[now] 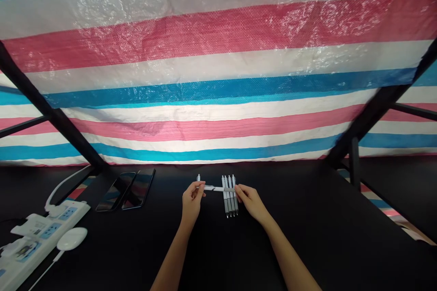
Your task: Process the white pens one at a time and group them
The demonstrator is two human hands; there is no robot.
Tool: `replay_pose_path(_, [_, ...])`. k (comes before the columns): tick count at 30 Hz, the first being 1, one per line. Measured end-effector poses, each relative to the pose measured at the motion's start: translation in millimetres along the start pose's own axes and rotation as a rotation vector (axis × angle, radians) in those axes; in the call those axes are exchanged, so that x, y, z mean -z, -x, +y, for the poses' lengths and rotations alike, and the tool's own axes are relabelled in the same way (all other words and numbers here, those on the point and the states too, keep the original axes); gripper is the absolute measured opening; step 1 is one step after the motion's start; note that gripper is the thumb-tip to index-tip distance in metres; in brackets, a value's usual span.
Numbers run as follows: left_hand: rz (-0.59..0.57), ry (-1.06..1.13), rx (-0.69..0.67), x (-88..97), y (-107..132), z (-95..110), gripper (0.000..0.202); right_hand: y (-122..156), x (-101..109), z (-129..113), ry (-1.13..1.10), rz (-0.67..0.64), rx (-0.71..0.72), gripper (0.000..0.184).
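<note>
A white pen with a grey grip (216, 188) is held level between my hands. My left hand (192, 201) pinches its left end, and the fingers of my right hand (251, 200) close on the grey end at the right. Several matching pens (231, 203) lie side by side on the black table, clicker ends pointing away from me and tips towards me. The held pen crosses over this row. Just beyond my left hand shows the white end of another pen (198, 177); my hand hides whatever else there is of it.
Two dark phones (138, 191) lie on the black table (129, 250) to the left. Nearer me are a white power strip (51, 232) with plugs and a round white charger (72, 238). Black frame bars (362, 122) and a striped plastic sheet (218, 91) stand behind.
</note>
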State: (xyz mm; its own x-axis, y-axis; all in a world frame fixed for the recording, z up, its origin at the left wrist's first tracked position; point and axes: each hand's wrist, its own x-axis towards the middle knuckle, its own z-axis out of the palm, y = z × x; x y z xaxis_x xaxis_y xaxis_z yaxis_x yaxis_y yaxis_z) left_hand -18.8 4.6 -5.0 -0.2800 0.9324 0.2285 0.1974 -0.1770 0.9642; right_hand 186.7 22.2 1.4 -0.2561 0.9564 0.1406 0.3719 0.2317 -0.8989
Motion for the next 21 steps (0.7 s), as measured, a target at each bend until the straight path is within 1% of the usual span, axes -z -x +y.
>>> replay_pose_path(2, [-0.006,0.006,-0.009,-0.3,0.5,0.1,0.033,-0.8,-0.3,0.3,-0.008,0.003,-0.003,0.050])
replay_pose_path(5, [-0.009,0.011,-0.018,-0.3,0.9,1.5,0.032,-2.4,-0.3,2.3,-0.046,-0.031,-0.012,0.053])
replay_pose_path(8, [-0.003,0.040,-0.024,0.0,0.8,3.8,0.031,-3.4,0.2,4.2,-0.118,-0.051,-0.031,0.054])
replay_pose_path(10, [0.019,0.090,-0.001,0.0,0.6,5.0,0.032,-3.1,0.0,3.6,-0.176,-0.072,-0.025,0.054])
replay_pose_path(12, [0.067,0.158,0.045,-0.2,0.3,5.7,0.036,-1.6,-1.6,0.9,-0.218,-0.136,-0.003,0.053])
replay_pose_path(15, [0.127,0.252,0.100,-0.6,0.3,7.3,0.043,2.6,-7.7,-5.8,-0.233,-0.292,0.024,0.050])
replay_pose_path(17, [0.124,0.282,0.113,-0.7,0.8,9.2,0.047,5.7,-12.9,-10.2,-0.221,-0.364,0.021,0.047])
replay_pose_path(21, [0.063,0.280,0.108,-1.1,2.7,12.7,0.054,9.1,-18.0,-14.3,-0.189,-0.415,0.042,0.044])
